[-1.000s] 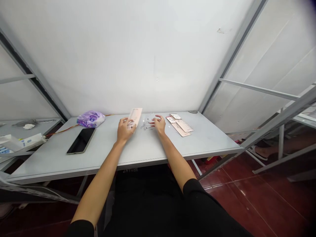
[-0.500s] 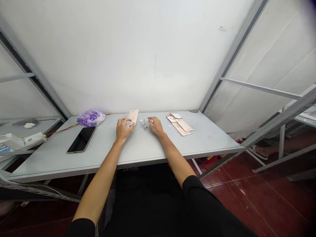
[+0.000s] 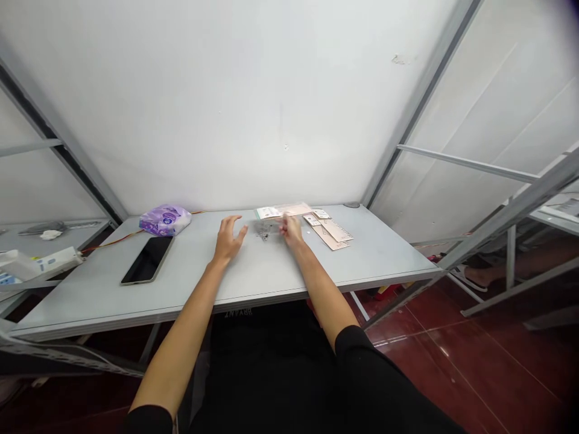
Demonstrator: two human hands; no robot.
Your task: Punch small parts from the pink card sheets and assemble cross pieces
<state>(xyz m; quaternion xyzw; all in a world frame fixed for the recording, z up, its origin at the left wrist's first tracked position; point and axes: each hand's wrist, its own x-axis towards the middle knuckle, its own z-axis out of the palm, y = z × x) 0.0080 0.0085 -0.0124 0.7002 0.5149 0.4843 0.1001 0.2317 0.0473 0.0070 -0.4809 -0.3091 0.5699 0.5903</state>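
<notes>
My right hand (image 3: pixel 292 230) is closed, slightly blurred, on a pale pink card (image 3: pixel 296 210) held lengthwise just above the table, with a white, green-edged end (image 3: pixel 268 213) pointing left. My left hand (image 3: pixel 229 239) is empty, its thumb and fingers apart in a curve over the table. Between the hands lies a small cluster of clear pieces with dark marks (image 3: pixel 263 232), too fine to make out. To the right of my right hand, two more pale pink cards (image 3: pixel 333 235) with white labels overlap on the table.
A purple tissue pack (image 3: pixel 165 220) sits at the back left of the grey table (image 3: pixel 190 289), with a dark-screened phone (image 3: pixel 148 260) in front of it. A flat grey object (image 3: pixel 351 205) lies at the back right corner. Metal posts and a white wall enclose the table.
The pink card has left my left hand and is now in my right hand, turned sideways toward the back. My left hand has opened. The view has shifted slightly.
</notes>
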